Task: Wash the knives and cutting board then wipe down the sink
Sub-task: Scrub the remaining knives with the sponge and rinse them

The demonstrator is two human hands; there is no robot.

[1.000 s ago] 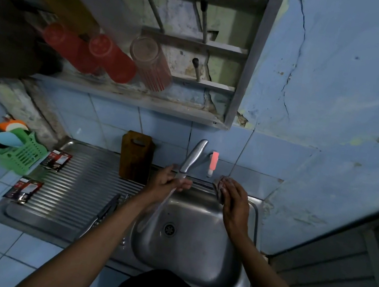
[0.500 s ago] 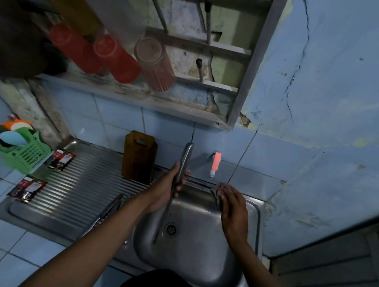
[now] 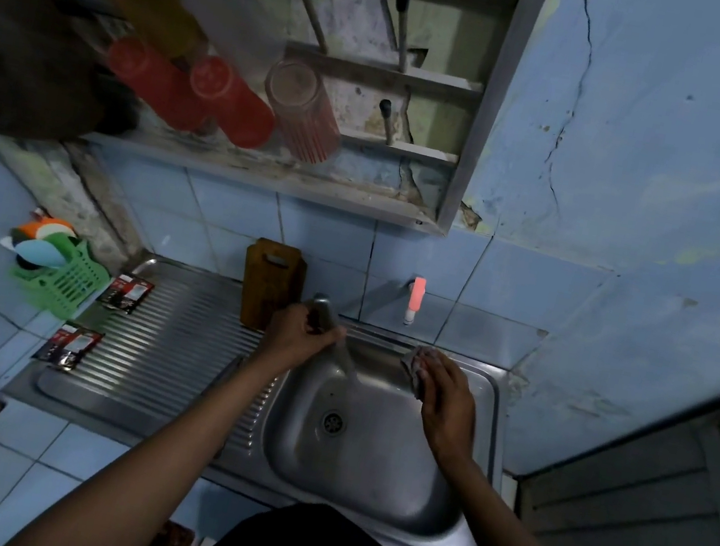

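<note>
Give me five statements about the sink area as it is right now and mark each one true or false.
1. The left hand grips a knife over the sink basin. True.
2. The right hand is idle on the drainboard. False: it holds a sponge against the basin's back right rim.
3. The wooden cutting board stands upright against the tiled wall. True.
4. The green basket sits right of the basin. False: it is on the tiles left of the drainboard.
5. Water streams from the pink tap. False: no stream is visible.
</note>
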